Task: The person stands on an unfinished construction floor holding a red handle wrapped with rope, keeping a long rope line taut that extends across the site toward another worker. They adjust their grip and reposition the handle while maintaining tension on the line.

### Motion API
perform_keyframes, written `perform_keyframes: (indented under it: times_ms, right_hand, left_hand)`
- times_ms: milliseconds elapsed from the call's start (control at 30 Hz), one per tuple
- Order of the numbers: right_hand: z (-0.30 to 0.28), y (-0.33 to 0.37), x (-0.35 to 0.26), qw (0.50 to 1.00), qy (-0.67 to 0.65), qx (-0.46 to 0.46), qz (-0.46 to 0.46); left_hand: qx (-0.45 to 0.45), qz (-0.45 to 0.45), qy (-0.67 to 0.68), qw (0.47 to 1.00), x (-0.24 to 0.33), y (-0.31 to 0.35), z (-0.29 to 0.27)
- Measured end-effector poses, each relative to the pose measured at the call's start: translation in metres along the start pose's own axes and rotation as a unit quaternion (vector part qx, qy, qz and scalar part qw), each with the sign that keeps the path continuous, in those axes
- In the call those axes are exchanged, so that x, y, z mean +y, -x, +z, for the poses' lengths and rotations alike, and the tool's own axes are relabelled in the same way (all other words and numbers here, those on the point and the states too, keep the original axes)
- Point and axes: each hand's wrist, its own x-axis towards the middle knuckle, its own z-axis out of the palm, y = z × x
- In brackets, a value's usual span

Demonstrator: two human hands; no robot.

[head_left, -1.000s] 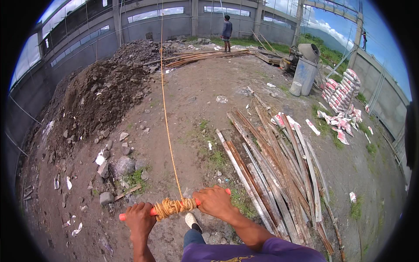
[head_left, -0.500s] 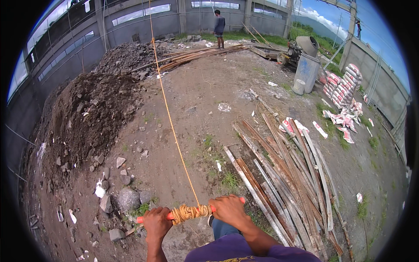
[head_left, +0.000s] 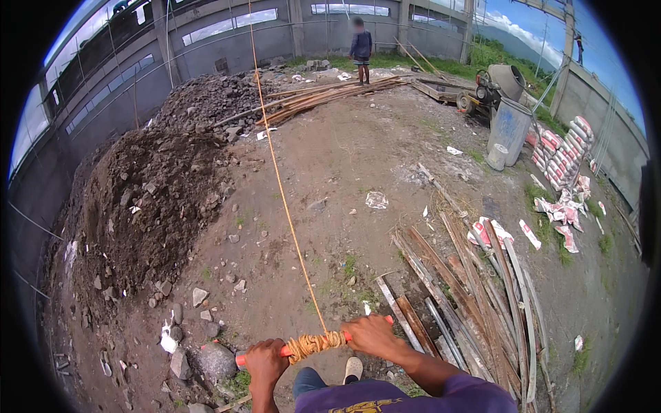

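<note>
Hands (head_left: 265,363) (head_left: 372,335) clenched on orange rod (head_left: 289,350) at both ends, yellow string (head_left: 279,179) wound mid-rod, low in view above shoe (head_left: 353,369). Unchanged grip since earlier; view tilted, planks (head_left: 454,289) nearer right hand.

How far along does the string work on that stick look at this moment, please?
Done: a thick bundle of orange string is wound on the red stick. In hand: the left hand and right hand grip its ends. Left: a long string line runs away, unwound, its far end out of view.

Red-and-white sacks (head_left: 566,153) stacked at the right wall, flattened ones (head_left: 555,219) littered nearby
</note>
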Motion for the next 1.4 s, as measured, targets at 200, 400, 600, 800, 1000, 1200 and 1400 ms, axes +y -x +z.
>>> perform_keyframes:
  times_ms: [200, 400, 600, 800, 1000, 1200, 1400]
  right_hand:
    - [-0.01, -0.132, 0.045, 0.999, 0.009, -0.037, -0.008]
    - [0.004, -0.267, 0.071, 0.999, 0.012, -0.033, 0.02]
    - [-0.024, -0.429, 0.083, 0.998, 0.014, -0.021, 0.063]
    - [-0.048, -0.554, 0.111, 0.995, 0.0, 0.055, 0.089]
    - [-0.04, -0.66, 0.172, 0.993, -0.006, 0.057, 0.103]
    - [-0.026, -0.786, 0.272, 0.996, -0.037, -0.015, 0.079]
    - [-0.088, -0.933, 0.373, 0.999, -0.035, -0.004, 0.023]
  left_hand:
    - [0.007, -0.036, 0.02, 0.999, -0.043, -0.102, 0.035]
    - [-0.005, -0.004, 0.04, 0.999, -0.134, -0.234, 0.075]
    - [0.003, 0.037, 0.037, 0.999, -0.223, -0.401, 0.05]
    - [0.03, 0.097, 0.004, 0.995, -0.281, -0.551, 0.032]
    - [0.002, 0.089, 0.013, 0.996, -0.314, -0.66, 0.074]
    - [-0.037, 0.026, 0.012, 0.999, -0.33, -0.777, 0.136]
    - [0.013, 0.008, -0.026, 1.0, -0.334, -0.946, 0.134]
